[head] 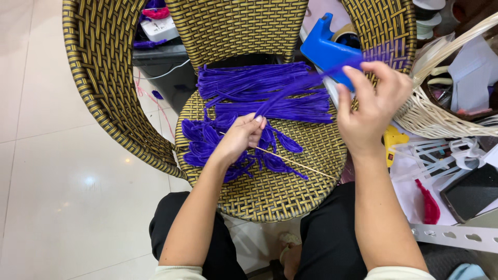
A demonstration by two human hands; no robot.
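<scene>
Nearest the camera, the person's knees frame the front edge of a woven chair seat (pixel 270 197), gold and black, which carries the work. A thin wooden stick (pixel 301 164) lies slantwise across it, its upper end running under the left hand (pixel 239 137). That hand is closed narrow, fingertips pinching one end of a purple pipe cleaner (pixel 290 91) against the stick, just above a heap of looped purple petal shapes (pixel 207 145). The right hand (pixel 371 106) is raised over the seat's right side, thumb and fingers nipped on the far end of the same strand, which runs taut and blurred between the two hands. To do this well, I judge the left pinch should stay firm on the stick so the strand cannot slip, while the right keeps an even pull and a shallow angle, so turns would lie tight and side by side. Beyond the hands lies a bundle of straight purple pipe cleaners (pixel 259 85), then a blue tape dispenser (pixel 324 49) at the chair back, with a pale wicker basket (pixel 430 116) to the right.
</scene>
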